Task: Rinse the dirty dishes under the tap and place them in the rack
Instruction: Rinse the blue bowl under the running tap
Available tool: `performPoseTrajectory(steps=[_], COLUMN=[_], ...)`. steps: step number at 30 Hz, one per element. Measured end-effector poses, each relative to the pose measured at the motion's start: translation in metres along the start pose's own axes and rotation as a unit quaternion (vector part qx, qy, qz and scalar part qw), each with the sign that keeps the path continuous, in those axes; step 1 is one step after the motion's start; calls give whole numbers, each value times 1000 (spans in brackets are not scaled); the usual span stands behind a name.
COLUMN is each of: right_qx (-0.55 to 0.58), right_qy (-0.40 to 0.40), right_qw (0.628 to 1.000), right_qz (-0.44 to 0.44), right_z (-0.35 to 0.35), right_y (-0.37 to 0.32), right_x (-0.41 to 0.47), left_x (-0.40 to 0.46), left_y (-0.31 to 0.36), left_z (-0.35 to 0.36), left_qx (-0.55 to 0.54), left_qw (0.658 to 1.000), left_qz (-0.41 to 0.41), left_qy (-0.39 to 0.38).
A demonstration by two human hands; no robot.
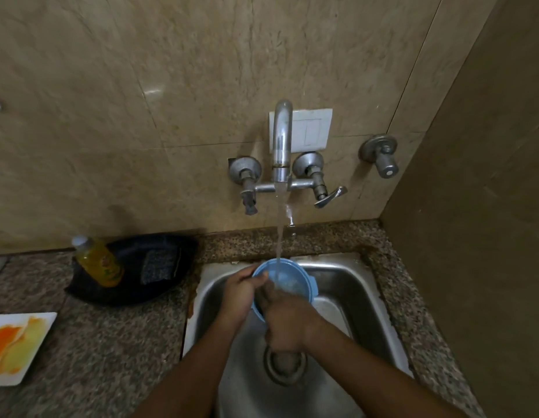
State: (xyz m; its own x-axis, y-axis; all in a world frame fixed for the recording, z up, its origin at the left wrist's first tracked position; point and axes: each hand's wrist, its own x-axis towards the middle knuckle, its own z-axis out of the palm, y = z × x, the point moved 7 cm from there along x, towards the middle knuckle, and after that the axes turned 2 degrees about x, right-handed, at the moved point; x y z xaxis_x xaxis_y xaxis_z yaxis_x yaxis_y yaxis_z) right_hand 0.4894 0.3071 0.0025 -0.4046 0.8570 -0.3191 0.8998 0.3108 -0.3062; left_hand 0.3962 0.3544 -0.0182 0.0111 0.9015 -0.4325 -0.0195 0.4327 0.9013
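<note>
Left hand (242, 292) gripping blue bowl (289, 285) rim, right hand (285, 321) fingers inside, under tap (282, 140) stream

Only two forearms and two hands of the person are visible. Both forearms are bare up to the bottom edge of the picture; no sleeve covers them there. The left hand (242, 292) and the right hand (288, 322) are bare too, without gloves. On the wrists and fingers I see no watch, ring or bracelet. The fingers of the right hand are blurred, so small details there cannot be told.
</note>
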Motion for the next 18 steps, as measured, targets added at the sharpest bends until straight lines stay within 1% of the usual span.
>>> performPoseTrajectory(steps=[1,2,3,4,6,7,8,11,13,15,17,18], right_qx=[0,-16,-39,-64,-59,-52,-54,-55,-95,-105,-72,-36], right_qy=[5,17,23,14,1,-18,-54,-28,-39,-72,-110,-98], right_qw=[1000,1000,999,997,991,989,988,993,988,982,980,984], right_qz=[-18,-15,5,43,122,135,131,97,116,136,147,146], right_z=[-1,-7,-10,-11,-6,1,7,1,-6,4,4,-2], right_y=[-2,1,7,11,12,9,3,4,5,4,1,2], right_x=[-2,-3,-3,-2,-2,-2,-2,-4,-3,6,4,3], left_x=[0,-2,-3,-4,-4,-3,-4,-5,-8,-9,-8,-9], left_y=[-1,-2,-1,1,9,11,12,4,8,16,16,14], left_z=[-3,-4,-3,-2,3,2,0,-10,-6,-2,-2,-2], left_qx=[0,-1,1,5,25,43,59,55,49,55,56,56], left_qw=[1000,1000,1000,1000,999,998,997,997,997,997,997,997], left_qz=[3,1,0,2,22,30,33,20,27,40,43,43], left_qy=[-4,-7,-5,4,21,28,36,48,45,40,37,35])
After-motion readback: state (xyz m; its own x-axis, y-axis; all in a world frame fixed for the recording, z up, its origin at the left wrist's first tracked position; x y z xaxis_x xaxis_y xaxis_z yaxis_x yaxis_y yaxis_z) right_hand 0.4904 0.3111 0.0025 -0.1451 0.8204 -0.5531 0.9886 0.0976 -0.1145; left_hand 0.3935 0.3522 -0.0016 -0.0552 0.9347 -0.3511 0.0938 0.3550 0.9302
